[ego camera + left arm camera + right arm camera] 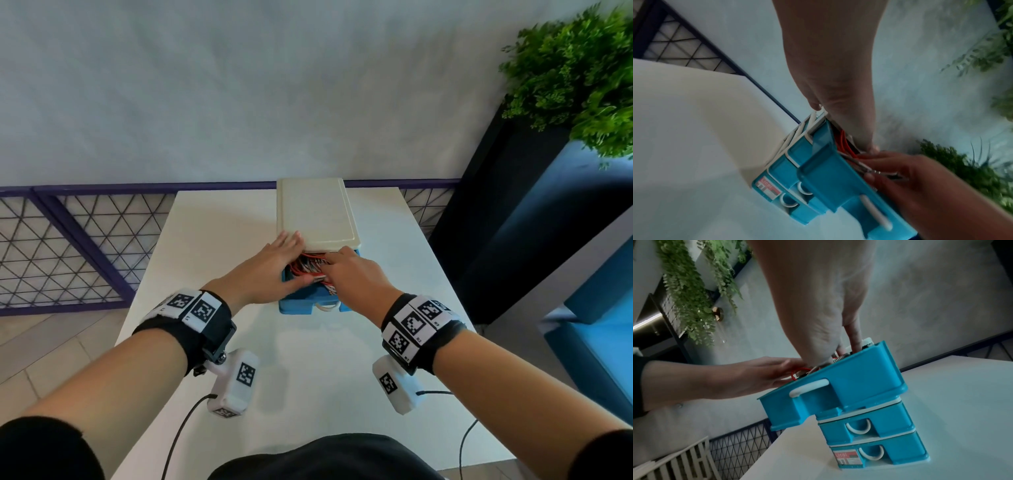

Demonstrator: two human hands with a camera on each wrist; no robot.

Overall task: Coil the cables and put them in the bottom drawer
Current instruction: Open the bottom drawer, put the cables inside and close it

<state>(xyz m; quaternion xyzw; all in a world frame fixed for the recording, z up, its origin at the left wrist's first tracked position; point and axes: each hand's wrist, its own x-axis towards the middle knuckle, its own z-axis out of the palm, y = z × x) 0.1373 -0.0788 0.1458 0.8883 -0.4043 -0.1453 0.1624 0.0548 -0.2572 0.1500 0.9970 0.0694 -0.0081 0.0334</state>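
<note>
The white bench [308,359] carries a small blue plastic drawer unit with a cream lid [315,212], three drawers stacked. Only the top drawer [849,382] is pulled out toward me. The bottom drawer [885,452], the one with the label beside its white handle, sits closed against the bench, straight below the open one.

The bundle of red and white cables [308,265] lies inside that open top drawer, its loops running mostly across the drawer from side to side. I cannot tell how neatly it is coiled.

My left hand [267,270] lies flat along the drawer's left edge. Its fingers are straight and reach onto the corner of the cream lid, and the thumb rests over the cables; it holds nothing that I can see. My right hand [356,277] is curled down into the right side of the drawer. Its fingers [856,337] are dug in among the cables and the thumb presses a braided cable end, so I judge it has hold of the bundle.

What matters next, I think, is that the cables are directly under my right fingers but two drawers too high. The right hand is placed to lift them up and out, which leaves the left to drop to the bottom handle.
</note>
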